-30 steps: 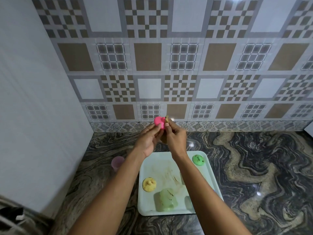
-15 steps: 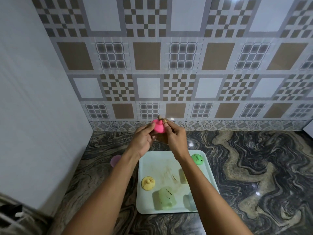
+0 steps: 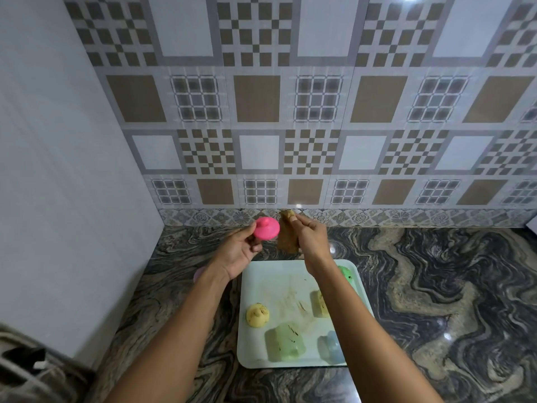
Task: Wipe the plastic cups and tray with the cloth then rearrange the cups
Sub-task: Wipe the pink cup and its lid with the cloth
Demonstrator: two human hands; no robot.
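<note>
A dark, swirled stone worktop [image 3: 436,286] runs back to a patterned tile wall, with a plain pale wall closing in on the left. Above the far end of the pale green tray [image 3: 273,274], my view shows the left hand [image 3: 241,251] with fingers curled round a small pink cup [image 3: 266,228], and the right hand [image 3: 311,237] pinching a brown cloth [image 3: 287,238] just beside the cup, apart from it. I judge the job early: the tray floor is streaked with brown smears, and the yellow cup [image 3: 257,315] and the pale green cup [image 3: 286,341] lying on it carry dark specks. A bluish cup [image 3: 331,347], a yellowish one [image 3: 319,303] and a green one [image 3: 345,276] sit half hidden by the right forearm, so I cannot tell their condition. One lilac cup [image 3: 199,274] stands off the tray on the left, perhaps already wiped. Rearranging has not begun. For room, the left side is tight between tray and wall; the worktop to the right of the tray lies open, and that is where I would set wiped cups down.
</note>
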